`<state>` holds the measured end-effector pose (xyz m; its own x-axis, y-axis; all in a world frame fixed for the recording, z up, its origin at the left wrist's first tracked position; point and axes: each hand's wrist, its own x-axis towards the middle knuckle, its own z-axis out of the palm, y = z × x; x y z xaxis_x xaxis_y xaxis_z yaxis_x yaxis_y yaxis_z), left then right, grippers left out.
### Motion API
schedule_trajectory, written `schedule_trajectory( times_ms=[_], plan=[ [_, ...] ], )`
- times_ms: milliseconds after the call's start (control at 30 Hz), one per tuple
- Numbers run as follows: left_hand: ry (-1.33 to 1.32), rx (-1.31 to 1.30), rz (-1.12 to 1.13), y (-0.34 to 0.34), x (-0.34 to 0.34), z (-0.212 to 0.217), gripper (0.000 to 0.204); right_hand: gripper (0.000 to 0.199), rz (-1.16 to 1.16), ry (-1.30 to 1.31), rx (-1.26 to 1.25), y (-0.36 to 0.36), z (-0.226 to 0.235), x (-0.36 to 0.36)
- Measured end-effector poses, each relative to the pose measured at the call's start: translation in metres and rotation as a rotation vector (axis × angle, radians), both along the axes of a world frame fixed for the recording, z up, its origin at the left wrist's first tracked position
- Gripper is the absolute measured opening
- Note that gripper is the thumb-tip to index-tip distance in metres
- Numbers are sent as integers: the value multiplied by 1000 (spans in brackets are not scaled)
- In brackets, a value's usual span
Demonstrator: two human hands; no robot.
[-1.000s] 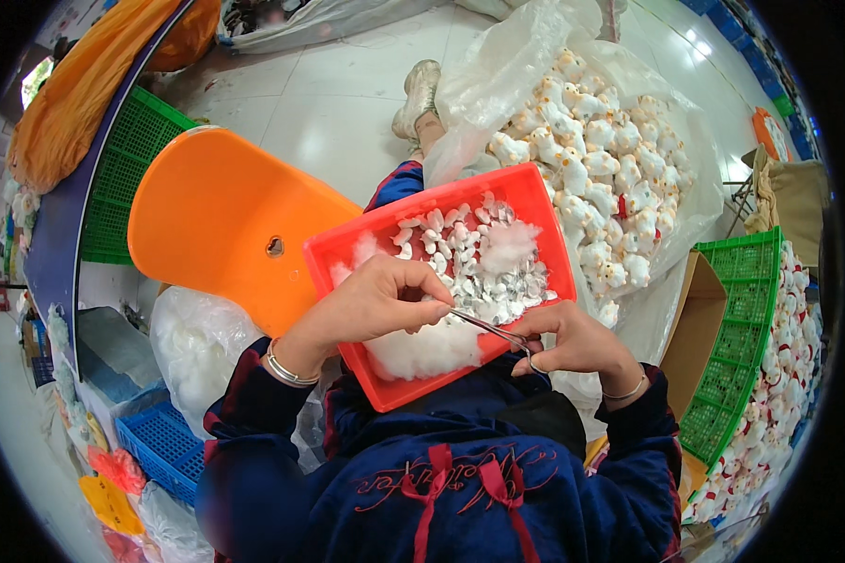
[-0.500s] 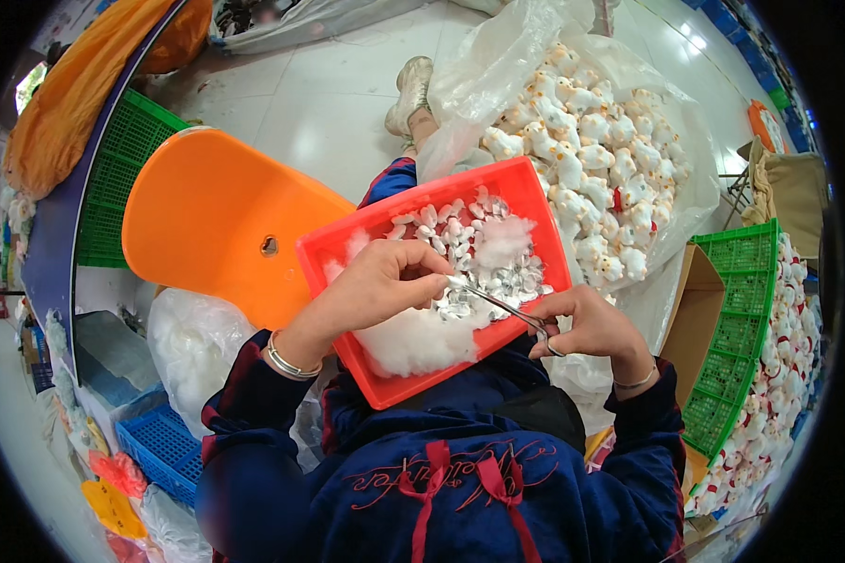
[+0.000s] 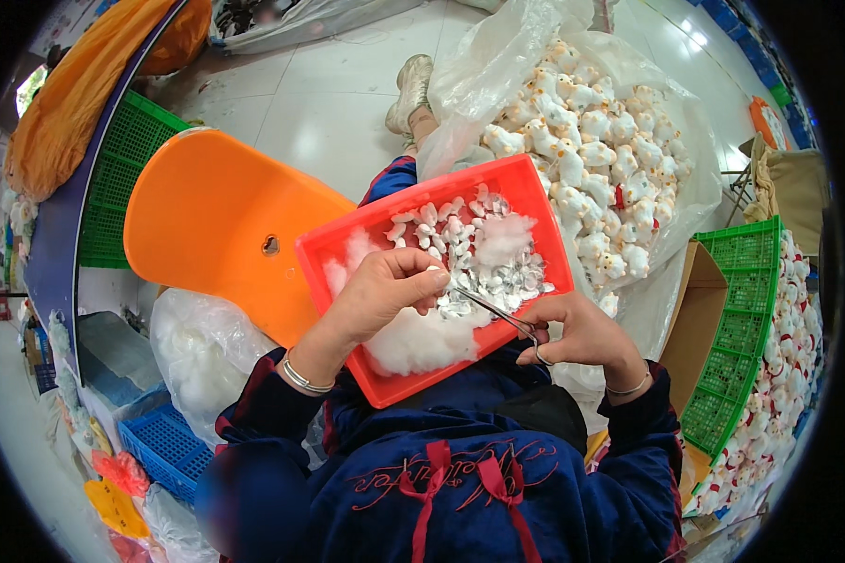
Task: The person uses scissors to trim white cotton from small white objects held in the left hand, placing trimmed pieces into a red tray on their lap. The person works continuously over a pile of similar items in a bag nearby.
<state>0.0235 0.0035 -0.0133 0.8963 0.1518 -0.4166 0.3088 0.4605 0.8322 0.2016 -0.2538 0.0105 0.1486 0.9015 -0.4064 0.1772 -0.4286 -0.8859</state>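
A red plastic tray (image 3: 422, 387) rests across my lap. In it lie small white oval pieces (image 3: 429, 215), several clear shiny pieces (image 3: 530, 274) and tufts of white stuffing (image 3: 426, 341). Above the tray my left hand (image 3: 390, 286) is closed in a pinch on a small white piece, mostly covered by the fingers. My right hand (image 3: 577, 328) grips silver ring-handled forceps (image 3: 493, 309) by the loops. The forceps' tips reach toward the left fingertips, and I cannot tell whether they touch the white piece.
Beyond the tray, a clear plastic bag (image 3: 662, 70) spills over with small white plush toys (image 3: 591, 155). An orange chair (image 3: 216, 220) stands at left, beside a bag of stuffing (image 3: 197, 357). Green crates (image 3: 737, 324) and a cardboard box (image 3: 697, 314) stand at right; a blue basket (image 3: 164, 441) lies lower left.
The forceps' tips have drawn slightly away from the white piece at my left fingertips. My left hand has shifted a little, and the right hand has turned slightly.
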Motion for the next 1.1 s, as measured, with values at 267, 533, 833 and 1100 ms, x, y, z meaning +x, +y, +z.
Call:
schedule_trajectory(
  times_ms=[267, 533, 833, 1100],
  plan=[
    [-93, 152, 42, -3, -1, 4, 14, 46, -48, -513, 308, -12, 23, 21],
    [-117, 159, -25, -6, -5, 3, 17, 45, -65, -630, 169, -3, 51, 26],
    [-112, 266, 169, -6, -6, -3, 9, 39, 102, -601, 200, 21, 12, -6],
    [-71, 242, 213, -8, -4, 0, 10, 35, 8, -589, 238, 26, 11, -11]
  ],
)
